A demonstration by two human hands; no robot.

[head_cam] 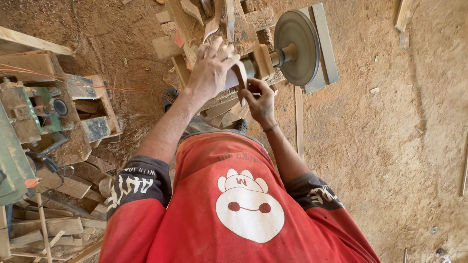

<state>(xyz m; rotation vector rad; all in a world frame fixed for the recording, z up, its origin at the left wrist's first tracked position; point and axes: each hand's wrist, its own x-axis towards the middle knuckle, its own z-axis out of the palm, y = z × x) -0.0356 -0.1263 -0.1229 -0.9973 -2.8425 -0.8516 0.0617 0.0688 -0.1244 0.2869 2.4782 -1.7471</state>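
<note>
The person looks straight down over a red shirt (229,195) with dark sleeves (139,182) and a round white cartoon figure (249,207) printed on the chest; pale lettering runs across both sleeves.

Both hands work at a small wooden machine stand (214,29) on the sawdust-covered floor (390,122). A grey metal disc (296,46), round and dished, sits on a short shaft at the stand's right end.

The left hand (210,70) lies palm down on the wooden block beside the shaft, fingers spread and pressed over a thin curved wooden piece (240,75). Its grip is wide and flat rather than wrapped; it holds the piece down against the stand. The right hand (261,100) comes up from below, with a dark band at the wrist, and its fingertips pinch the lower end of the same wooden piece, a narrow grip closed on it. So the piece sits between the two hands, just left of the disc's shaft and touching the stand.

At the left stands a dusty green machine (34,109) with a black round part, thin orange cords (73,80) stretched over it. Scrap boards and offcuts (53,226) lie heaped below it. A long flat plank (325,44) lies behind the disc.
</note>
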